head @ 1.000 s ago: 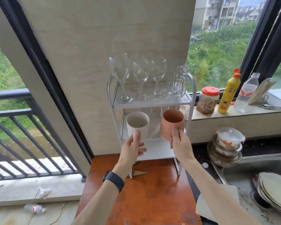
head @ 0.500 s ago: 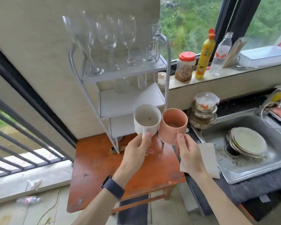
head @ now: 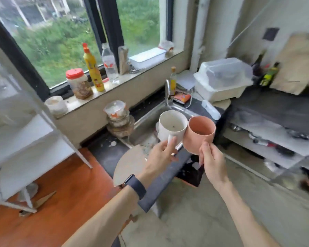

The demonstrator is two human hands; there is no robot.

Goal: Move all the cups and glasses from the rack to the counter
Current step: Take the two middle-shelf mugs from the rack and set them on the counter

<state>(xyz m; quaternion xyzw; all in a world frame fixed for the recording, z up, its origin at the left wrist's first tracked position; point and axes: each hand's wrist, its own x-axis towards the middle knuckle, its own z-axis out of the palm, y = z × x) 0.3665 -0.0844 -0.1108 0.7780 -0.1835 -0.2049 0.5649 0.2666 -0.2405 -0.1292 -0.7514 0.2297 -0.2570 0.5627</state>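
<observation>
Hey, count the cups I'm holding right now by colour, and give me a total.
white cup: 1, gripped by the left hand
pink cup: 1, gripped by the right hand
Total: 2

We face a black-framed window (head: 57, 43) full of green daylight, its pale sill (head: 71, 103) topping a beige wall (head: 89, 120). A steel sink (head: 144, 120) sits below. To our right a dark tabletop (head: 275, 107) runs over open shelves (head: 268, 138). Grey concrete floor (head: 194, 220) lies underfoot, with a reddish wooden tabletop (head: 52, 220) at left.
</observation>
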